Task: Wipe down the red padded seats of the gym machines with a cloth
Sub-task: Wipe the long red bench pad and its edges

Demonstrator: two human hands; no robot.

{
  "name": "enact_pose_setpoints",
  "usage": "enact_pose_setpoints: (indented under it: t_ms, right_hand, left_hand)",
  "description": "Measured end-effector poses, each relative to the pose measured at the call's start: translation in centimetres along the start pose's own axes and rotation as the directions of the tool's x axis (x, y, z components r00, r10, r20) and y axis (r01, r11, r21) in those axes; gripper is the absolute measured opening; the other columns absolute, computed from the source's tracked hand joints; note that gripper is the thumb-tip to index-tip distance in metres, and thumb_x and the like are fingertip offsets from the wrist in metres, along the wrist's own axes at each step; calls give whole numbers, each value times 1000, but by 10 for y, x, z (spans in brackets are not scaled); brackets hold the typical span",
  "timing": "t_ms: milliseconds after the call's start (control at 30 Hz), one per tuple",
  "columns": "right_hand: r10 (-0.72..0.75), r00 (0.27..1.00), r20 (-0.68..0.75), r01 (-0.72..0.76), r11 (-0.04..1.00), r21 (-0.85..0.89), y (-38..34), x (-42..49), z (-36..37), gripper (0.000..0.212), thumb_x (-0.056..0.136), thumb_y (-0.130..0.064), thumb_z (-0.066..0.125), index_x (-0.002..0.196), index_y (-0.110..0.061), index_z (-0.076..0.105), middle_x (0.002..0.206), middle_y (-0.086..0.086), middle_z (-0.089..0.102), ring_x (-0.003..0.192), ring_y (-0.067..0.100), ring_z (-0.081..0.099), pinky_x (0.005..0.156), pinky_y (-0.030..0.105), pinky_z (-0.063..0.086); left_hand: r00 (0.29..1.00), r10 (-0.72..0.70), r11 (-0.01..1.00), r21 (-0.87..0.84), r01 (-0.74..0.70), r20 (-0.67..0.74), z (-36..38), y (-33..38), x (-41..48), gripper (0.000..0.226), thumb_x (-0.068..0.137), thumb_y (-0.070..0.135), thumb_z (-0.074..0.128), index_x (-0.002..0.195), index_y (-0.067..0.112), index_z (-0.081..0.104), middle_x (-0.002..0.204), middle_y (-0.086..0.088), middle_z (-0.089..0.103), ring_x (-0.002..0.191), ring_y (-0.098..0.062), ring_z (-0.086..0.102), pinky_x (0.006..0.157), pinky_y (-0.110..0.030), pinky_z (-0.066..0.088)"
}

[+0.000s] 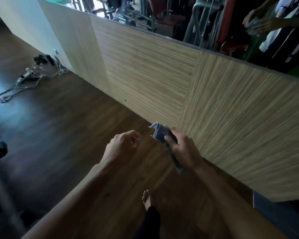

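cloth [160, 134] gripped in rt hand [181, 149], lt hand [123, 144] loosely curled, holding nothing, above wood floor [67, 128].

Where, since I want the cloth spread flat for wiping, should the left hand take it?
I'd pinch the cloth at its loose upper corner, coming from the left: that corner juts clear past the right hand and faces the empty left hand.

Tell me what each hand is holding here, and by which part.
The right hand grips the crumpled grey-blue cloth around its middle, both ends free. The left hand, loosely curled, holds nothing.
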State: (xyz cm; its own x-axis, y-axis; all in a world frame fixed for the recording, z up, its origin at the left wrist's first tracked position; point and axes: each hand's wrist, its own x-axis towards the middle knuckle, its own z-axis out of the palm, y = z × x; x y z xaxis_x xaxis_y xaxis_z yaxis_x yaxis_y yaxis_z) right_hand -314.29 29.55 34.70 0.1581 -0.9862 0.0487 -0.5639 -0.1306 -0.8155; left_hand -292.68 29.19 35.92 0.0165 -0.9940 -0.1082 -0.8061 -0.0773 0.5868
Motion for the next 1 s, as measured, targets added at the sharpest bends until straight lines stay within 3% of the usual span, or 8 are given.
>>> enact_pose_setpoints:
  t_ms: [167,300,567,733,867,1000]
  right_hand:
    - [3,1000,8,-3,1000,5,5,117,-4,38,102,-22,51,139,-25,53,112,-20,61,104,-6,55,79,-4,35]
    - [3,1000,7,-3,1000,-4,9,209,-9,39,101,-21,52,141,-23,52,123,-10,65,114,4,59,82,-4,34]
    - [-69,996,58,70,997,-19,11,391,1,42,101,-22,52,142,-25,50,130,-2,65,119,16,61,90,17,43]
    - [-144,974,176,145,989,10,6,522,29,42,101,-21,52,143,-24,49,131,1,65,121,17,61,100,23,46]
    - [-228,918,324,225,973,49,-23,617,62,44,101,-23,52,144,-30,46,132,0,64,121,20,61,103,39,49]
    - [-333,831,446,321,941,105,-63,698,111,42,101,-19,52,143,-28,49,124,-5,67,106,6,65,91,22,51]
  left_hand:
    - [1000,1,1000,-28,-1,-18,-16,0,115,12,93,33,60,99,36,70,91,15,71,85,-11,69,76,-39,57]
    - [1000,23,999,-27,-23,-6,-37,1,206,14,95,30,60,103,35,70,94,15,71,88,-11,69,76,-39,59]
    - [998,-15,998,-60,11,-64,-72,-13,364,16,95,24,60,98,35,70,85,15,70,78,-7,69,68,-37,58]
    - [977,-141,989,-73,131,-157,-98,-38,459,14,94,32,58,99,37,70,87,18,70,80,-4,67,70,-33,57]
    - [928,-292,956,-103,275,-229,-135,-69,519,12,93,39,59,102,43,66,95,17,72,91,-9,69,79,-35,56]
    - [839,-442,897,-150,416,-316,-177,-110,553,15,92,40,56,105,41,65,101,15,73,98,-15,70,85,-39,55]
